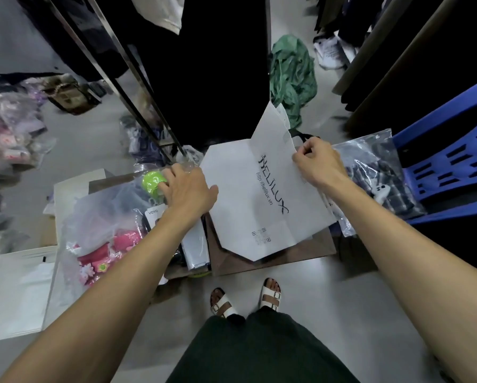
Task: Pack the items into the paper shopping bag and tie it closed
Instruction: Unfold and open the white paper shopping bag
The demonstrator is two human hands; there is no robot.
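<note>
A white paper shopping bag [262, 200] printed "HELILUX" lies folded flat on a brown surface [259, 262] in front of me. My right hand [318, 161] pinches the bag's right edge near its top, close to a dark handle [303, 135]. My left hand [189, 190] reaches over the pile to the left of the bag, its fingers curled on a bright green item [152, 181]. Below that hand lie a clear bag of pink items [104, 252] and a white packet marked "VOYO" [155, 212].
A blue plastic chair [452, 161] stands at the right with a clear bag of checked cloth [375, 178] leaning on it. A dark clothes rack [209, 67] rises ahead. Green cloth [292, 76] lies on the floor behind. White flat bags [19, 291] lie at the left. My sandalled feet [245, 298] stand below.
</note>
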